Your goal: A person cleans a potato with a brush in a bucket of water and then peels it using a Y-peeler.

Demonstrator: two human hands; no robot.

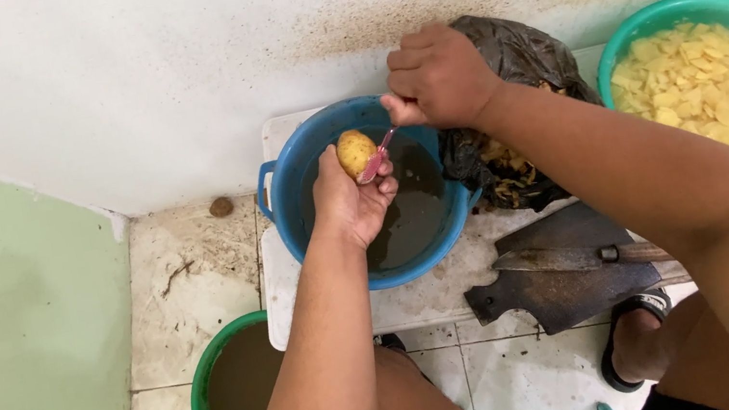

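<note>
Over the blue tub, your left hand grips a smooth potato — right hand fisted on a pink peeler.

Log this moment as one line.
left hand: holds potato | right hand: holds peeler on potato | under: blue tub, murky water

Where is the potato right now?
The potato is near the middle of the head view, held in the left hand over the blue tub of murky water, with the right hand beside it.
</note>
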